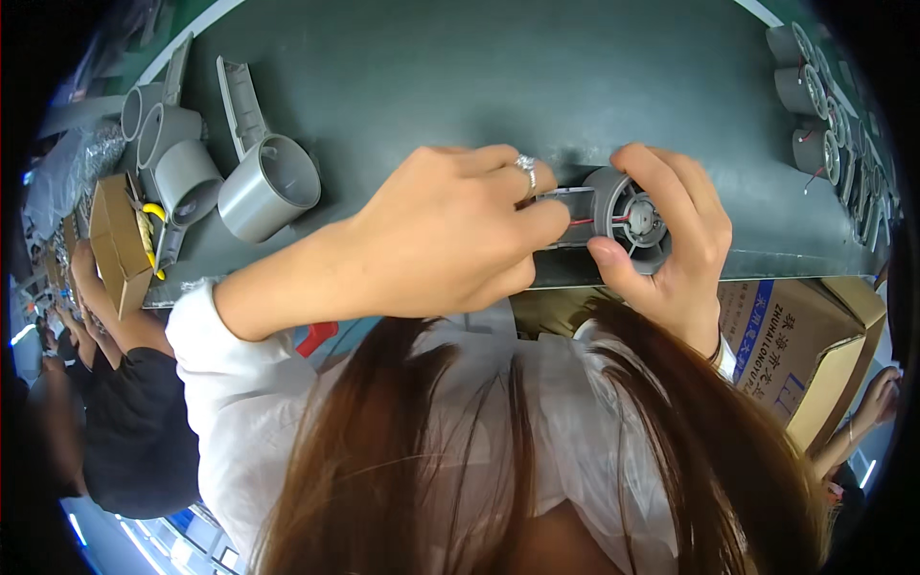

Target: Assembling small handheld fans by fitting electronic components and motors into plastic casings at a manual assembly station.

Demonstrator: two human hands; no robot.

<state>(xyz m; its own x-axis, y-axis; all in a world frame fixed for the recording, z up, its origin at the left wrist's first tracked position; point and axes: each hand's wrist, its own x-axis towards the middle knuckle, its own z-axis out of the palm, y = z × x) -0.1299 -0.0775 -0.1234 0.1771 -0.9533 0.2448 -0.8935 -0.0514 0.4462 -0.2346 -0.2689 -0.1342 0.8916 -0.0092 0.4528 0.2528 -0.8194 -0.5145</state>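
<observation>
Two bare hands on one pc, right of centre in the frame: a matte grey plastic cylinder w/ a spoked fan-like insert. R hand is in a wide C, thumb at lower rim & fingers over the top – has hold of the cylinder. L hand, w/ silver ring, has fingers bunched at the grey trough-like handle; tips hidden, can't tell if they pinch it or the thin red wire. Handle's long axis runs approx. horizontal, pointing left; spoked round face turned right. Smooth dark green tabletop below. Upper left: satiny grey hollow cylinders w/ handles; upper right: short grey cylinders w/ wires.
</observation>
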